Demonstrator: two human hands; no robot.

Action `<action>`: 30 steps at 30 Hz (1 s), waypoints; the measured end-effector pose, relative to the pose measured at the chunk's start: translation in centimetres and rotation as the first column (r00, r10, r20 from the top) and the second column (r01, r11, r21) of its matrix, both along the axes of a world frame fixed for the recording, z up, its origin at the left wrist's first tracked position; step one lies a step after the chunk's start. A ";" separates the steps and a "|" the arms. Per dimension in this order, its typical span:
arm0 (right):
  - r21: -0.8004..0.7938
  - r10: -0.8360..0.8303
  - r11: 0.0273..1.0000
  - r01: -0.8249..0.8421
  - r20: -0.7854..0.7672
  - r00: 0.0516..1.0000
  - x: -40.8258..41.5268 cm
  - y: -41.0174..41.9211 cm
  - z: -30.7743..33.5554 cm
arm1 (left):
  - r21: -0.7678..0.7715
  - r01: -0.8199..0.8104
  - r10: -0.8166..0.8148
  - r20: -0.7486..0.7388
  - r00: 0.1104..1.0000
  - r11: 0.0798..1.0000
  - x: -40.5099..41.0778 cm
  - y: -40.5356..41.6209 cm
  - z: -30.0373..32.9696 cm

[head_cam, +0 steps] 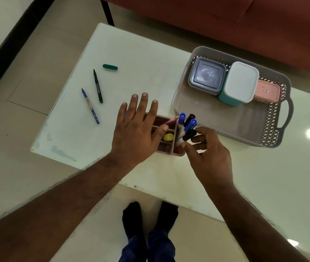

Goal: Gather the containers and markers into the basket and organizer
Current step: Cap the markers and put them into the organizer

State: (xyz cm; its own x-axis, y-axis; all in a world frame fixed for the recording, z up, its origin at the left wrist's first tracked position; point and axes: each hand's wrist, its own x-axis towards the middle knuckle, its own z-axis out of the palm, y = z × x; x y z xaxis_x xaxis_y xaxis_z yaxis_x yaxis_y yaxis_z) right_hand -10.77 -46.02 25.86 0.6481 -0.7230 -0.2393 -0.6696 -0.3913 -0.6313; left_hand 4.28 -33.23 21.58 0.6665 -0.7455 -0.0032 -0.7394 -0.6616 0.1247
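A pink organizer (171,148) stands near the table's front edge. Several capped markers (186,125), blue and black, stand in its right compartment. My right hand (207,154) pinches the lower part of a black-capped marker (189,135) there. My left hand (137,127) hovers flat over the organizer's left side with fingers spread and holds nothing. A grey basket (275,120) at the right holds a grey container (207,76), a teal container with a white lid (240,82) and a pink container (267,91). On the table at the left lie a blue pen (90,105), an uncapped green marker (98,86) and its green cap (110,66).
The white table (131,59) has its left corner near the loose pens. A red sofa (226,19) stands behind it. A yellow round object (168,137) sits in the organizer's middle compartment. My feet (150,218) are below the front edge.
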 end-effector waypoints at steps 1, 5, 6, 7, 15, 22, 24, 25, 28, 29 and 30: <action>-0.019 -0.017 1.000 0.017 0.002 1.000 -0.1 0.0 0.0 | -0.001 -0.002 0.002 0.001 1.000 1.000 0.0 0.1 0.0; -0.111 -0.078 0.990 0.083 0.051 0.996 -0.4 -0.3 1.1 | -0.011 -0.011 0.011 0.004 1.000 1.000 0.0 0.6 -0.1; -0.139 -0.074 0.987 0.084 0.078 0.994 -0.3 -0.5 1.6 | -0.013 -0.014 0.014 0.004 1.000 1.000 0.1 0.7 -0.1; -0.166 -0.058 0.983 0.076 0.112 0.992 0.0 -0.6 2.0 | -0.017 -0.017 0.017 0.003 1.000 1.000 0.1 0.8 -0.2; -0.230 0.136 0.970 -0.079 0.239 0.961 4.0 -0.2 4.1 | -0.136 -0.068 0.071 0.017 0.997 0.988 1.2 1.8 0.9; -0.235 0.319 0.935 -0.265 0.237 0.918 10.4 0.4 6.8 | -0.111 -0.257 0.261 0.024 0.965 0.960 6.2 4.5 1.6; -0.202 0.376 0.918 -0.341 0.175 0.910 12.5 0.4 6.9 | -0.057 -0.266 0.266 0.005 0.964 0.962 7.2 5.4 1.1; -0.179 0.405 0.908 -0.379 0.136 0.904 13.5 0.5 6.7 | -0.031 -0.277 0.277 -0.012 0.961 0.960 7.5 5.8 0.8; -0.123 0.492 0.864 -0.488 0.009 0.870 16.5 0.9 5.4 | 0.047 -0.289 0.291 -0.045 0.956 0.956 8.1 6.3 -0.1; -0.102 0.520 0.848 -0.520 -0.032 0.854 17.4 1.0 4.7 | 0.063 -0.282 0.285 -0.048 0.957 0.957 8.2 6.3 -0.3; -0.077 0.551 0.828 -0.556 -0.078 0.831 18.3 1.3 3.8 | 0.074 -0.279 0.283 -0.051 0.958 0.958 8.2 6.5 -0.7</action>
State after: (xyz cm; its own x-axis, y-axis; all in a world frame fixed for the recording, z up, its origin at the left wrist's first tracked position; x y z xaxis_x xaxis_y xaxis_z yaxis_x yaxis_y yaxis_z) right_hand 7.50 -44.70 29.71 0.9351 -0.2672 -0.2329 -0.3531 -0.7601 -0.5455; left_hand 12.52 -26.75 20.91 0.8460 -0.5252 -0.0924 -0.5152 -0.8497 0.1125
